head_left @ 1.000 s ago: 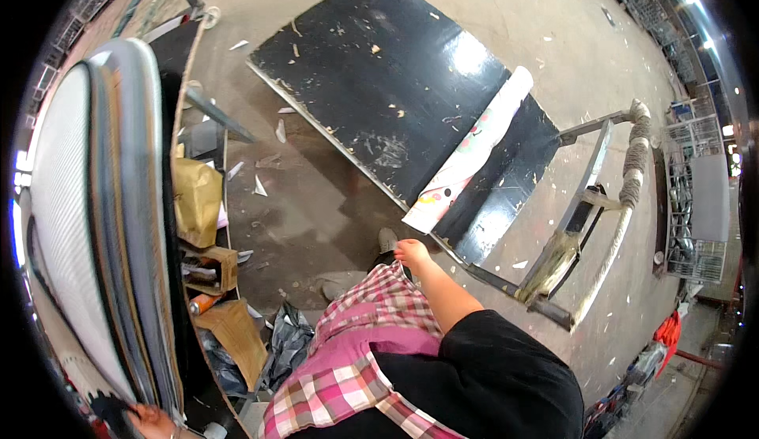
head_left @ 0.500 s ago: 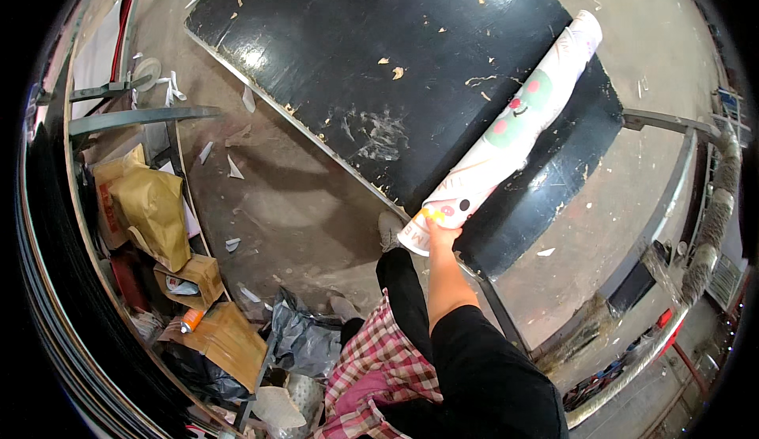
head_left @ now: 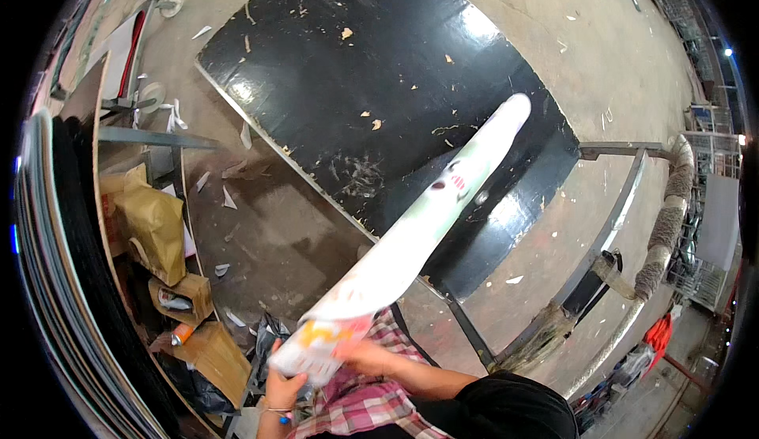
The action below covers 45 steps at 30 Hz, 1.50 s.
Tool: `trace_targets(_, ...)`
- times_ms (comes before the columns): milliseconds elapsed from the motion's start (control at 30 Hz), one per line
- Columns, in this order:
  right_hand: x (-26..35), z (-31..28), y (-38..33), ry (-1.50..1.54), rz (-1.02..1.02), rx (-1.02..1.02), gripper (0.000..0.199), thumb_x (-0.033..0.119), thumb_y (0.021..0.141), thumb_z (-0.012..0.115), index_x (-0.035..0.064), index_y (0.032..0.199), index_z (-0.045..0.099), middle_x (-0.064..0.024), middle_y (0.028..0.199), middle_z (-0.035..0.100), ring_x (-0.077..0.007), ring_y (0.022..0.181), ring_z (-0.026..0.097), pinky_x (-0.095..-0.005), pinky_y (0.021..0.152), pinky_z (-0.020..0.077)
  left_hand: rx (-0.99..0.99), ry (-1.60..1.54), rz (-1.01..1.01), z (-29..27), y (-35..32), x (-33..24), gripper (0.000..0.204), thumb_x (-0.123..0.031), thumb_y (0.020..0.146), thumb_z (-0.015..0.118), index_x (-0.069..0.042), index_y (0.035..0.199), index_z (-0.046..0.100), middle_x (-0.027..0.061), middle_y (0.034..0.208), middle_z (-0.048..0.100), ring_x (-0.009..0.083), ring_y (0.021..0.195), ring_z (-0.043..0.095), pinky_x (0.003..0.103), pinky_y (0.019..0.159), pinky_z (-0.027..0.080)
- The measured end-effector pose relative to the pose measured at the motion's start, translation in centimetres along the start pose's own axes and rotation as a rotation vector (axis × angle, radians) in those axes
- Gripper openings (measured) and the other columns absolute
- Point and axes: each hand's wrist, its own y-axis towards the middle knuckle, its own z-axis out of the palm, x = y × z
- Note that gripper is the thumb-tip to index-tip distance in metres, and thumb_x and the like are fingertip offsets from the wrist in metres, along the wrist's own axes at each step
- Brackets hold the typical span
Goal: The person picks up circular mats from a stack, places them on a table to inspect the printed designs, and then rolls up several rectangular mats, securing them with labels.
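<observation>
Roll [head_left: 419, 233] runs from my hands up-right over the black board [head_left: 356, 83]; left hand [head_left: 283, 388] and right hand [head_left: 360, 354] both grip its near end.

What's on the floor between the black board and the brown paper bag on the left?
In the head view, only bare stained concrete floor with a few torn paper scraps lies between the black board and the brown paper bag.

Workshop / factory floor
Concrete floor [head_left: 601, 36] with scraps, big black board [head_left: 371, 99] on metal frame [head_left: 609, 233], stacked panels [head_left: 55, 281].
</observation>
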Motion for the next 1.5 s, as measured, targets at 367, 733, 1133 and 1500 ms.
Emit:
trace_targets(367, 13.6, -0.5, -1.1, 0.347, -0.826, -0.417, 0.073, 0.058, 0.082, 0.027, 0.0000, 0.126, 0.029, -0.0155, 0.126, 0.039, -0.0313, 0.115, 0.038, -0.0455, 0.098, 0.0278, 0.202, 0.835, 0.516, -3.1, -12.8, -8.8, 0.028, -0.008, 0.071, 0.061, -0.007, 0.099, 0.059, 0.0108, 0.105, 0.057, 0.0191, 0.093, 0.056, 0.029, 0.075, 0.044)
trace_targets(733, 12.6, 32.8, 7.7, -0.297, -0.865, 0.200, 0.068, 0.054, 0.084, 0.028, 0.0009, 0.126, 0.029, -0.0154, 0.125, 0.040, -0.0306, 0.113, 0.040, -0.0447, 0.096, 0.0303, -0.184, 1.094, 1.300, -11.0, -22.5, -6.9, 0.028, -0.013, 0.069, 0.055, -0.026, 0.093, 0.061, 0.0075, 0.115, 0.051, 0.0255, 0.103, 0.049, 0.041, 0.092, 0.032)
trace_targets(1133, -10.6, 57.9, 12.5, -0.949, -0.609, 0.765, 0.064, 0.051, 0.086, 0.029, 0.0018, 0.126, 0.029, -0.0152, 0.124, 0.040, -0.0299, 0.112, 0.041, -0.0438, 0.094, 0.0330, -1.481, 1.014, 1.735, -17.8, -32.7, -1.8, 0.031, -0.024, 0.070, 0.064, -0.035, 0.098, 0.056, 0.0011, 0.110, 0.048, 0.0191, 0.098, 0.047, 0.038, 0.082, 0.038)
trace_targets(1500, -22.4, 50.9, 15.6, -1.062, -0.274, 0.644, 0.049, 0.026, 0.087, 0.040, 0.0086, 0.130, 0.024, -0.0134, 0.122, 0.041, -0.0267, 0.105, 0.047, -0.0374, 0.086, 0.0412, -1.578, 0.833, 1.478, -21.2, -30.6, -6.5, 0.029, -0.017, 0.072, 0.052, -0.015, 0.101, 0.054, 0.0105, 0.103, 0.047, 0.0242, 0.096, 0.046, 0.034, 0.084, 0.040)
